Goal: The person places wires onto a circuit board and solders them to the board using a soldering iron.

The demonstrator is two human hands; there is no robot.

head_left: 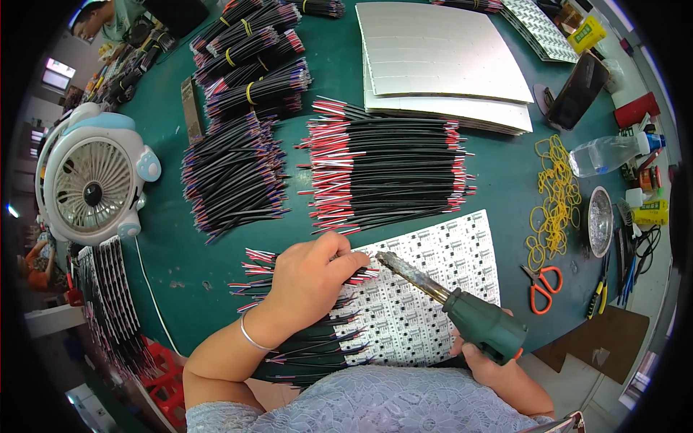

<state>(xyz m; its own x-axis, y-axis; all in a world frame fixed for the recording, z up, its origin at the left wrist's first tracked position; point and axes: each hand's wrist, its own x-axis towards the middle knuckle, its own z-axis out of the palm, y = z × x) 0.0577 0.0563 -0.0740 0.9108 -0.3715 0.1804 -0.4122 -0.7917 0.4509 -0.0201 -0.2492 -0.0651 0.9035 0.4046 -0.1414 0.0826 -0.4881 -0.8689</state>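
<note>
My right hand (493, 366) grips a soldering iron (482, 326) with a green body and a metal shaft; its blunt, crusted tip points up and left. Under that tip lies a white circuit board panel (440, 307) printed with many small black parts. My left hand (309, 278) is over the panel's upper left edge, thumb and forefinger pinched on a short black wire whose red and white ends show by the fingertips. Along the panel's left side, several black wires (310, 343) stick out to the left, partly hidden by my forearm.
Rows of black wires (404, 166) lie beyond my hands, with banded bundles (253, 94) behind. Pale stacked panels (444, 54) sit at the back. A fan (92, 191) stands left; yellow rubber bands (554, 195), orange-handled scissors (541, 289), a metal bowl (600, 221) and a bottle (603, 156) lie right.
</note>
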